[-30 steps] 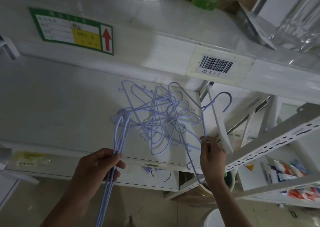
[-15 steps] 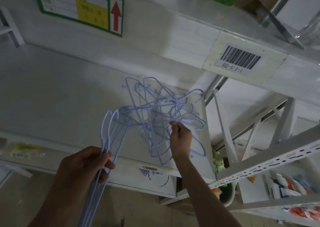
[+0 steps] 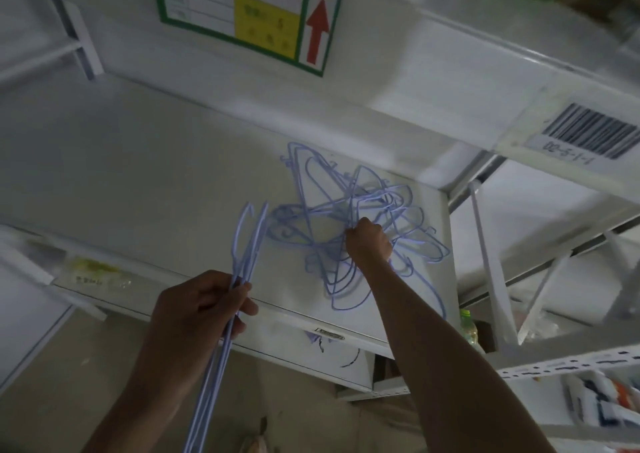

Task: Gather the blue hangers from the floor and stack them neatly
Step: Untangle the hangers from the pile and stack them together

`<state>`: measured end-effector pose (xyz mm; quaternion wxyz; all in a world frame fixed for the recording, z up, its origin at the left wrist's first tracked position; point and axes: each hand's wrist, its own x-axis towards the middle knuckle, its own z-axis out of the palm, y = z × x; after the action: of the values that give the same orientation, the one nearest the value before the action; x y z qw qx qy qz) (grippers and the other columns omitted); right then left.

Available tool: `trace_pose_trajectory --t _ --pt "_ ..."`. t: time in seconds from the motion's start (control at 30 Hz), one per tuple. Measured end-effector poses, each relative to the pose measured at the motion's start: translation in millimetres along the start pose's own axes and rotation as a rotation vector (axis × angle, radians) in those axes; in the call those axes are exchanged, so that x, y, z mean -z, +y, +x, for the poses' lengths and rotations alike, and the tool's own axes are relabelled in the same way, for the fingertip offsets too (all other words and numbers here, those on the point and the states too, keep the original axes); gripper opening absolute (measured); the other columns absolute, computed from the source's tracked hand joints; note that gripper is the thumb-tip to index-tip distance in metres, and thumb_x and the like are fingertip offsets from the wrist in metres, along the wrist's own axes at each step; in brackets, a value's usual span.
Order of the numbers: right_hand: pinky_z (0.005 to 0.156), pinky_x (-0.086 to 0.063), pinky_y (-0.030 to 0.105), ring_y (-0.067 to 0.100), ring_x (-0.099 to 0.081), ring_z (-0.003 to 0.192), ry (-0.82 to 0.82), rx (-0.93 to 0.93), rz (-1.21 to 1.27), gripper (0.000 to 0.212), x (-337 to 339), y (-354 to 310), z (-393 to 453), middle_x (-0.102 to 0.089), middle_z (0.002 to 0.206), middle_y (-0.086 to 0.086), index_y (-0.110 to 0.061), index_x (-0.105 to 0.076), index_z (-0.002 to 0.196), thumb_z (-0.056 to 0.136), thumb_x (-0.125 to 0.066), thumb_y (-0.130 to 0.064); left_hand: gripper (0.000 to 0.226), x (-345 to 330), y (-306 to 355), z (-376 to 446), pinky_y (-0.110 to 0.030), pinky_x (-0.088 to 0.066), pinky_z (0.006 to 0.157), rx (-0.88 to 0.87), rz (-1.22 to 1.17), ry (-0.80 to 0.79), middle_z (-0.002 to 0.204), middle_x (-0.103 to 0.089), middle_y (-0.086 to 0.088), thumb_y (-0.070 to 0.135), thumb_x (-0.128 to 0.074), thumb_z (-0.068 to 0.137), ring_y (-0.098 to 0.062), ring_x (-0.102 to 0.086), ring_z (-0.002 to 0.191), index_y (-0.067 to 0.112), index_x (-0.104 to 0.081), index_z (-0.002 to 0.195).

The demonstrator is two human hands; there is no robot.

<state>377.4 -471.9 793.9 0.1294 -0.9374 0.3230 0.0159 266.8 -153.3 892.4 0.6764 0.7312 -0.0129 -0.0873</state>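
Observation:
A tangled heap of thin blue wire hangers (image 3: 349, 193) lies on a white shelf board (image 3: 156, 182). My right hand (image 3: 369, 241) reaches into the middle of the heap, its fingers curled round one of the wires there. My left hand (image 3: 199, 309) grips a bundle of aligned blue hangers (image 3: 239, 244) by their necks. The bundle's hooks point up toward the shelf and its long bodies hang down past my wrist toward the floor.
A white beam (image 3: 415, 82) overhangs the shelf, bearing a green-framed label with a red arrow (image 3: 249, 16) and a barcode sticker (image 3: 588, 134). White slotted racking (image 3: 561, 366) with packets stands at the right. A bottle (image 3: 468, 329) sits below the shelf's right end.
My right hand has left the shelf's right edge, moved left into the heap and closed on a wire. The left hand keeps its bundle. The view has shifted closer and left.

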Motion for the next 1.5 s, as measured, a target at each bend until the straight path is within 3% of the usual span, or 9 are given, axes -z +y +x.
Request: trace_pose_trajectory --t 0.27,0.37,0.57,0.9,1.07,1.2,1.3,1.43,1.5 --pt "0.093 -0.05 0.042 0.038 -0.064 0.116 -0.056 0.061 -0.118 0.036 15 3 -9 -0.066 0.125 0.017 -0.008 -0.062 0.121 0.1 -0.045 -0.031 0.012 17 9 -4 -0.036 -0.054 0.053 0.004 0.017 0.015 0.068 -0.075 -0.012 0.011 -0.069 0.092 -0.022 -0.061 0.046 0.008 -0.075 0.081" --pt "0.103 -0.046 0.044 0.041 -0.057 0.124 -0.227 -0.014 0.058 0.039 21 5 -8 -0.059 0.133 0.023 -0.002 -0.059 0.128 0.101 -0.043 -0.025 0.013 20 12 -4 -0.034 -0.054 0.05 -0.019 0.029 0.019 0.068 -0.075 -0.012 0.011 -0.069 0.092 -0.023 -0.062 0.047 0.01 -0.076 0.081" --pt "0.094 -0.049 0.039 0.038 -0.063 0.114 -0.208 -0.083 0.422 0.046 44 -20 -28 -0.065 0.121 0.024 0.002 -0.062 0.121 0.107 -0.035 -0.032 0.016 26 14 -5 -0.028 -0.054 0.047 -0.032 0.018 0.002 0.07 -0.076 -0.012 0.012 -0.069 0.092 -0.023 -0.063 0.047 0.017 -0.077 0.08" --pt "0.065 -0.04 0.035 0.035 -0.063 0.075 -0.092 0.488 0.24 0.035 70 -56 -145 -0.054 0.069 0.005 -0.024 -0.042 0.08 0.108 -0.034 -0.043 0.021 89 37 -21 -0.027 -0.053 0.047 -0.044 -0.018 0.112 0.062 -0.071 -0.011 0.006 -0.065 0.094 -0.024 -0.062 0.045 0.014 -0.076 0.079" --pt "0.068 -0.055 0.039 0.03 -0.068 0.07 -0.108 0.542 0.091 0.032 86 -67 -158 -0.07 0.071 0.005 -0.019 -0.053 0.093 0.107 -0.037 -0.043 0.017 145 70 -31 -0.024 -0.049 0.043 -0.046 -0.067 0.238 0.061 -0.064 -0.007 0.008 -0.065 0.094 -0.018 -0.057 0.045 0.006 -0.073 0.079" --pt "0.05 -0.045 0.032 0.014 -0.05 0.052 -0.43 0.463 0.499 0.032 90 -74 -143 -0.053 0.067 0.004 -0.016 -0.067 0.087 0.109 -0.046 -0.026 0.018 190 83 -50 -0.023 -0.048 0.042 -0.04 -0.118 0.303 0.065 -0.063 -0.004 0.01 -0.062 0.096 -0.015 -0.055 0.046 0.008 -0.073 0.083" --pt "0.069 -0.048 0.036 0.019 -0.058 0.07 -0.317 0.698 0.243 0.021 86 -79 -133 -0.059 0.075 -0.001 -0.023 -0.063 0.089 0.106 -0.053 -0.03 0.019 207 85 -57 -0.022 -0.051 0.043 0.001 -0.1 0.313 0.063 -0.065 0.0 0.01 -0.061 0.098 -0.012 -0.06 0.047 0.008 -0.072 0.083" --pt "0.056 -0.037 0.026 0.0 -0.045 0.052 -0.349 0.921 0.18 0.041 84 -93 -134 -0.045 0.055 -0.006 -0.024 -0.051 0.067 0.098 -0.058 -0.05 0.011 214 81 -56 -0.02 -0.05 0.042 0.051 -0.053 0.332 0.061 -0.067 0.001 0.008 -0.061 0.098 -0.009 -0.061 0.046 0.005 -0.067 0.089" --pt "0.051 -0.032 0.016 -0.001 -0.044 0.045 -0.38 0.905 0.272 0.052 86 -103 -137 -0.045 0.05 -0.009 -0.018 -0.061 0.064 0.095 -0.054 -0.059 0.011 216 76 -56 -0.02 -0.049 0.042 0.056 -0.061 0.316 0.063 -0.069 0.0 0.009 -0.062 0.098 -0.01 -0.062 0.048 0.006 -0.069 0.09"
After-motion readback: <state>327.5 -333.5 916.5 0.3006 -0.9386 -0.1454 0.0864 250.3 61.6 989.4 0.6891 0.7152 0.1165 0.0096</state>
